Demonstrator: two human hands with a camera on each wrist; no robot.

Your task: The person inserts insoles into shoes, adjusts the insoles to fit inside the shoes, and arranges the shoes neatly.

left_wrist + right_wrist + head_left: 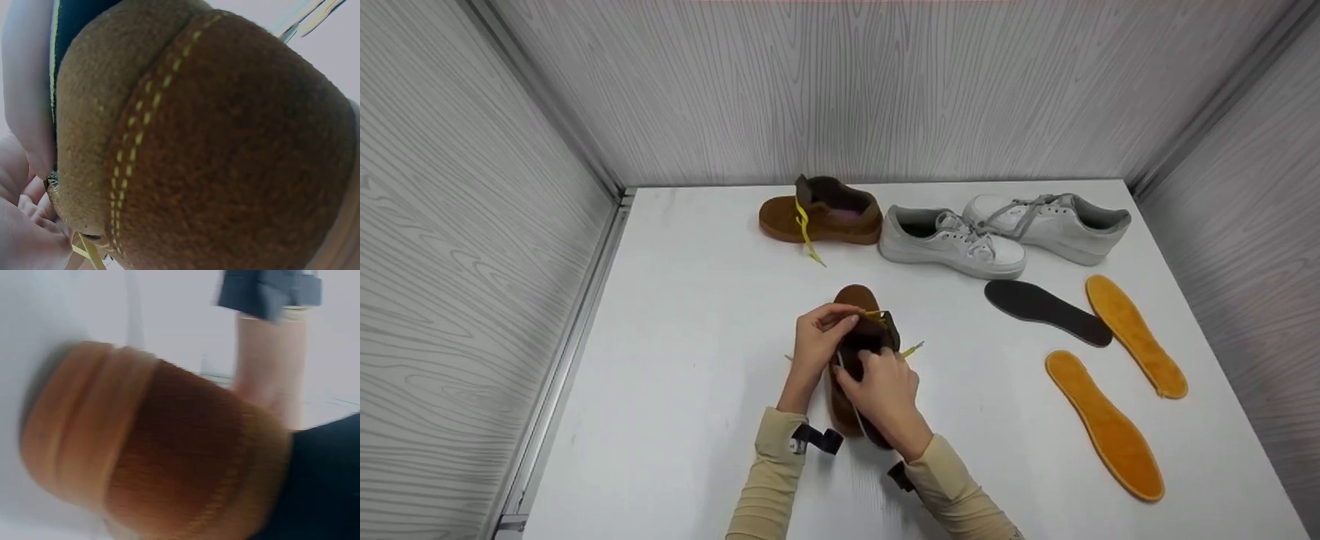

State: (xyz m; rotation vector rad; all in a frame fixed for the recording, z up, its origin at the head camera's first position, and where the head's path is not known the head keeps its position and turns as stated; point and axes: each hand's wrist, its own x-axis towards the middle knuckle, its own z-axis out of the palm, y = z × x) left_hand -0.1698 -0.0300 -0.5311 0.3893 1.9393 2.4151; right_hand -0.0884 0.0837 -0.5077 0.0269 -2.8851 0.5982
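A brown shoe (847,416) with yellow laces stands at the middle front of the table, its toe pointing away. My left hand (817,341) pinches the upper at the lace opening between thumb and fingers. My right hand (887,386) grips a dark insole (323,478), with its fingertips down in the shoe's opening and hidden there. The front of the insole lies inside the shoe, while its rear end sticks out over the heel. In the left wrist view the stitched heel (225,140) fills most of the picture, beside the dark insole edge.
Another brown shoe (817,225) with a yellow lace stands at the back. To its right are two white sneakers, one nearer (945,251) and one farther (1050,232). A black insole (1042,309) and two orange insoles (1136,337) (1110,431) lie on the right.
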